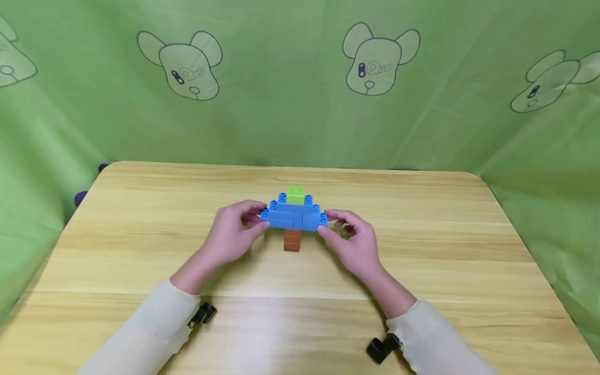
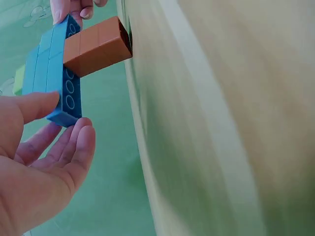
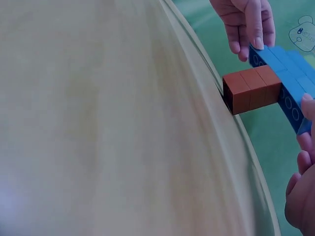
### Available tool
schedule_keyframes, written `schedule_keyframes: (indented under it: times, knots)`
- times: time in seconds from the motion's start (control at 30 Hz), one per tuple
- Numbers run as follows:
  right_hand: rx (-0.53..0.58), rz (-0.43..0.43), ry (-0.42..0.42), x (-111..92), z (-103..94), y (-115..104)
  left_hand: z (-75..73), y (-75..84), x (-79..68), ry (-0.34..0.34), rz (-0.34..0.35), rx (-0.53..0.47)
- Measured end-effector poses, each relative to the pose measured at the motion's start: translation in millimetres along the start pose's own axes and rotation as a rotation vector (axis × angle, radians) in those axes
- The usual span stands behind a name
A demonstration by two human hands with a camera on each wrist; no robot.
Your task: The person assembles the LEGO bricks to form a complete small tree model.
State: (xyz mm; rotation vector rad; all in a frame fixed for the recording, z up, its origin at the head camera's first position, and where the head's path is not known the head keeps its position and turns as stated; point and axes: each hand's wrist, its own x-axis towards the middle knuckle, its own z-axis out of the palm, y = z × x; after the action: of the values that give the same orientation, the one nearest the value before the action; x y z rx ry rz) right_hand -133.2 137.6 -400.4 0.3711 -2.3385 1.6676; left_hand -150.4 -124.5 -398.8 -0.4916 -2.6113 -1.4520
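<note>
A tree-shaped toy brick model is held between the two hands. Its stepped blue tiers point(image 1: 292, 219) narrow upward to a light green brick point(image 1: 296, 195) on top. Below them, a trunk of stacked brown bricks point(image 1: 292, 240) points down toward the table. My left hand point(image 1: 234, 229) pinches the left end of the widest blue tier, thumb in front and fingers behind. At the opposite end my right hand point(image 1: 353, 242) grips the same tier in a like way. Both wrist views show the trunk point(image 2: 98, 46) joined to the blue underside, hollow at its lower end.
The wooden table point(image 1: 300, 323) spreads around the hands. Green curtains point(image 1: 290, 125) with printed bear heads hang behind it and at both sides. Small black devices point(image 1: 382, 348) are attached at the sleeve cuffs.
</note>
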Motion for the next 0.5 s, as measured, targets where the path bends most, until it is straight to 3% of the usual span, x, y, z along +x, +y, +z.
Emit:
schedule_keyframes:
  times: [0.07, 0.3, 0.5]
  knots:
    - [-0.001, 0.02, 0.021, 3.9, 2.2, 0.5, 1.5, -0.6, 3.8, 0.003, -0.03, -0.011]
    - [-0.05, 0.1, 0.065, 20.0, 9.9, 45.0, 5.7, -3.3, 13.9, -0.029, -0.157, 0.017]
    - [-0.146, 0.213, 0.027, 25.6, 13.5, 45.7, 9.5, -6.1, 20.2, -0.063, -0.266, 0.017]
